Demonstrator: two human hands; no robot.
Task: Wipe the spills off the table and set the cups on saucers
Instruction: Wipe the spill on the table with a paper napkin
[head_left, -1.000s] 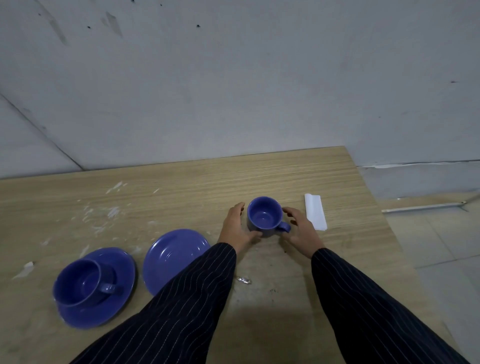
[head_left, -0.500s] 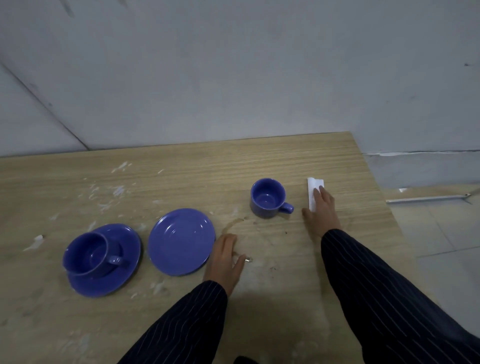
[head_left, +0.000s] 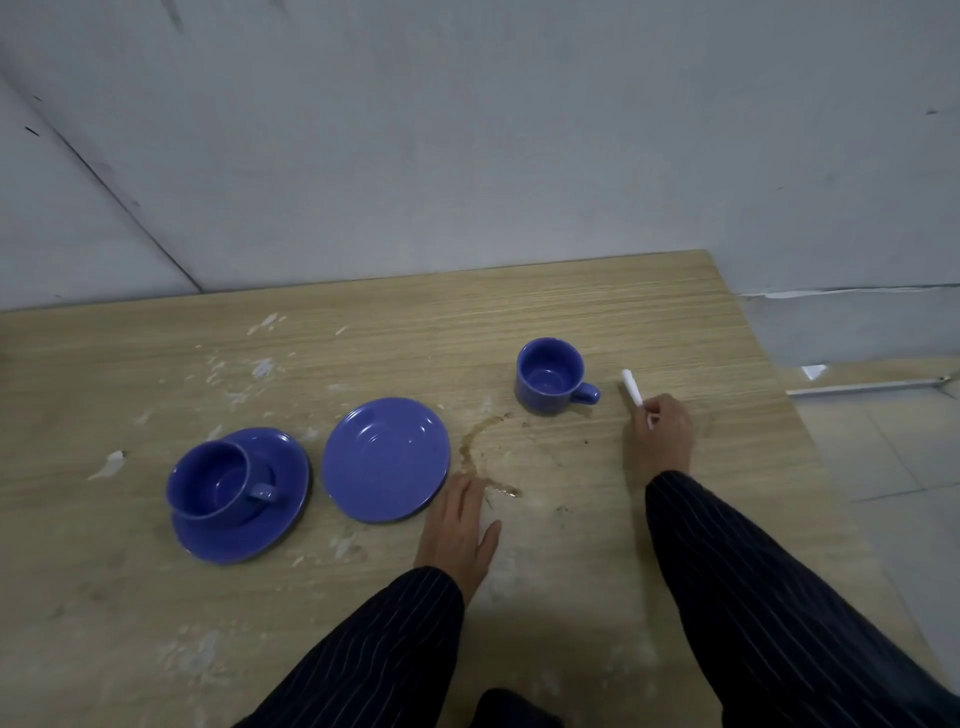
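Head view: right hand (head_left: 664, 436) pinches folded white tissue (head_left: 635, 391) beside glossy round cup (head_left: 551, 375).

On the table (head_left: 597, 312) before us, one cup (head_left: 215, 480) sits on a saucer (head_left: 270, 525) at left; an empty saucer (head_left: 385, 460) lies right of it; another cup (head_left: 550, 375) stands farther right, behind a spill ring (head_left: 470, 452).

Pale grey wall (head_left: 467, 130) behind, scuffed, with a dark diagonal seam at the left. Light wood-grain tabletop (head_left: 519, 301) set against it, far right corner in view. Grey tiled floor (head_left: 893, 467) beyond the right edge. Dim, even light.
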